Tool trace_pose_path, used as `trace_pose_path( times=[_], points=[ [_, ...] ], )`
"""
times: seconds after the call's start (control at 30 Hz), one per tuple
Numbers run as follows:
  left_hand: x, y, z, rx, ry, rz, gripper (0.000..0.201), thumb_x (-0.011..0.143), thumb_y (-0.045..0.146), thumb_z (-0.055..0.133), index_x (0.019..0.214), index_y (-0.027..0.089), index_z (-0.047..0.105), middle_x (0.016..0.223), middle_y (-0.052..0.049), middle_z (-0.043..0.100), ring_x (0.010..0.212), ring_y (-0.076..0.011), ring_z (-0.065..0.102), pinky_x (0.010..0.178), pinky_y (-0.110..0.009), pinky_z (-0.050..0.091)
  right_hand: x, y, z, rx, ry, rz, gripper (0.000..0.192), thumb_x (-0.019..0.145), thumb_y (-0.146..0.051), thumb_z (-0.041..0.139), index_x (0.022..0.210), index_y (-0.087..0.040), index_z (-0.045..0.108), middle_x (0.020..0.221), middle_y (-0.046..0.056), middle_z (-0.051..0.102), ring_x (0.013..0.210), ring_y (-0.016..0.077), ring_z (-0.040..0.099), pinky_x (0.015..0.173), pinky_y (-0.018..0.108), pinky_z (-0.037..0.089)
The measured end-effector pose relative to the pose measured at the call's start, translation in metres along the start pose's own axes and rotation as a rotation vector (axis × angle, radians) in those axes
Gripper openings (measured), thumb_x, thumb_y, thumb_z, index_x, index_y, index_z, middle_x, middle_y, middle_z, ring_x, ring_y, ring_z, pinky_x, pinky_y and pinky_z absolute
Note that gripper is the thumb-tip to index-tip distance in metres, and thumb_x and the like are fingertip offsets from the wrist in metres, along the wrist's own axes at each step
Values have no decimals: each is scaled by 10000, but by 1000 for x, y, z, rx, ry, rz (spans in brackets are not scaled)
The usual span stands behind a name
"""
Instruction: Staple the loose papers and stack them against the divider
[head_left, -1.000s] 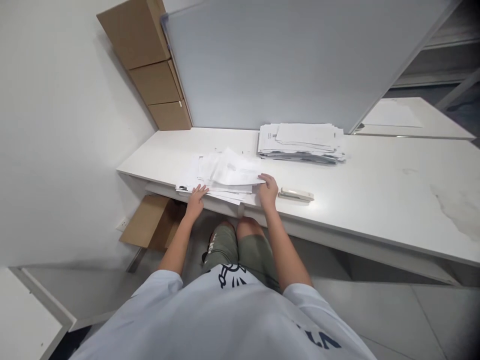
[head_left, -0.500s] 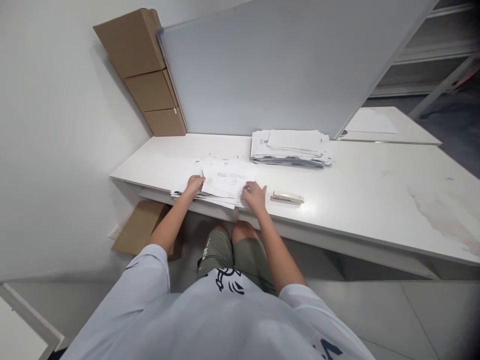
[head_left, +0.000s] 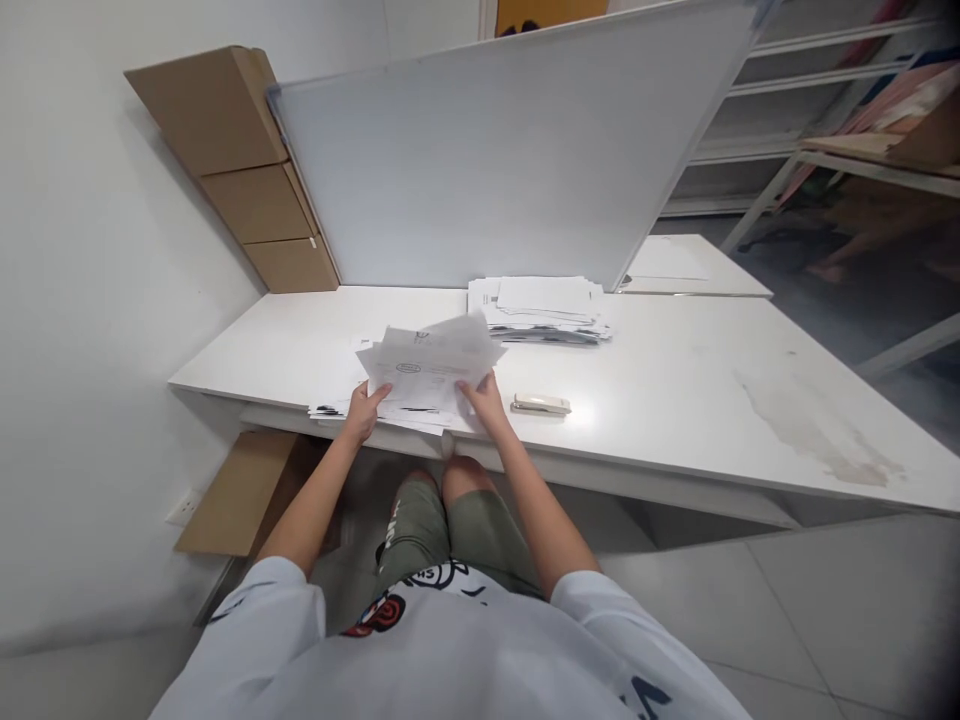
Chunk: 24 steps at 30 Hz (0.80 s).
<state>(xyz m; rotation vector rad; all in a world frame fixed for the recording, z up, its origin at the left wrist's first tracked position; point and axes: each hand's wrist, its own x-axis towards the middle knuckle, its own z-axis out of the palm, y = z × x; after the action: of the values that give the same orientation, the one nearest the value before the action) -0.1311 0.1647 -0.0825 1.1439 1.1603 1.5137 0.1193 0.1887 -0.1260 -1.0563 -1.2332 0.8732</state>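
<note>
Between my two hands I hold a few loose sheets of paper (head_left: 431, 365), printed and stamped with an oval mark, raised and tilted over the table edge. My left hand (head_left: 364, 412) grips their left side, thumb on top. On the right side my right hand (head_left: 484, 398) pinches them the same way. Beneath lie more papers (head_left: 420, 418) at the table's front edge, partly hidden by the held sheets. A cream stapler (head_left: 541, 404) rests on the table just right of my right hand.
A thick stack of papers (head_left: 547, 310) lies at the back of the white table (head_left: 675, 400), against a white board (head_left: 480, 170). Cardboard boxes (head_left: 255, 200) are stacked at the left wall. An open cardboard box (head_left: 240, 490) stands under the table's left end.
Both hands have closed on the upper sheets and lifted them off the papers on the table. The view has shifted, so the room's far side shows more.
</note>
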Motion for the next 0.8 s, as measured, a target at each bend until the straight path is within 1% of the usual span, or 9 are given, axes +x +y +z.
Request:
trace_pose_path(
  times=[0.1,0.23,0.3,0.4,0.47,0.53,0.63,0.73,0.8],
  points=[
    [3,2,-6,-9,-44,91,471,608,393,847,990,171,685,1050,-92,710,1078,-272,625,1020,-439,451,0,-7,-8,88,33,33,390,737,-471,618,1008,-194,570,1029,84,670,1002,257,601,926,429,476],
    [10,5,-9,-13,-130,120,451,636,333,804,1033,188,649,994,-74,692,995,-233,642,942,-399,492,-9,-13,-18,37,121,48,314,732,-443,626,935,-207,583,950,50,678,942,246,601,908,421,474],
    [14,7,-5,41,-132,151,430,641,314,790,1022,182,640,964,-74,686,982,-236,640,931,-397,491,-10,-16,-20,55,122,55,325,726,-436,622,951,-207,574,955,50,672,942,242,596,917,421,471],
    [19,13,4,82,-57,221,412,664,327,772,1024,183,634,976,-78,683,999,-248,631,924,-384,491,-5,-24,-19,97,89,-1,423,728,-425,625,1077,-207,529,1046,61,637,999,236,583,929,405,474],
    [20,17,7,82,-29,235,468,681,348,762,1101,190,627,1017,-81,681,1010,-244,627,914,-359,494,0,-31,-20,46,85,-50,500,723,-418,638,1154,-212,487,1133,73,591,1065,238,557,959,402,466],
    [20,17,7,72,-43,207,582,674,342,761,1214,198,597,1095,-87,670,1048,-236,619,930,-337,487,3,-35,-22,-45,90,-69,550,723,-416,636,1204,-216,459,1221,91,538,1143,247,517,1007,412,441],
    [17,11,9,41,-37,96,709,646,328,746,1309,191,538,1164,-102,655,1116,-238,602,980,-341,461,4,-37,-26,-114,108,-37,621,743,-422,607,1293,-218,403,1307,118,474,1232,261,469,1050,428,409],
    [16,5,17,-27,36,18,763,655,329,709,1365,192,468,1128,-105,665,1106,-238,617,991,-361,457,5,-40,-32,-127,136,-102,685,751,-404,608,1361,-222,356,1340,126,459,1267,260,451,1080,433,382],
    [17,5,23,-53,49,22,730,667,316,693,1352,184,478,1096,-101,672,1095,-243,622,993,-366,457,5,-42,-36,-143,102,-146,662,754,-391,611,1351,-220,385,1326,122,494,1246,264,473,1076,432,387]
  ],
)
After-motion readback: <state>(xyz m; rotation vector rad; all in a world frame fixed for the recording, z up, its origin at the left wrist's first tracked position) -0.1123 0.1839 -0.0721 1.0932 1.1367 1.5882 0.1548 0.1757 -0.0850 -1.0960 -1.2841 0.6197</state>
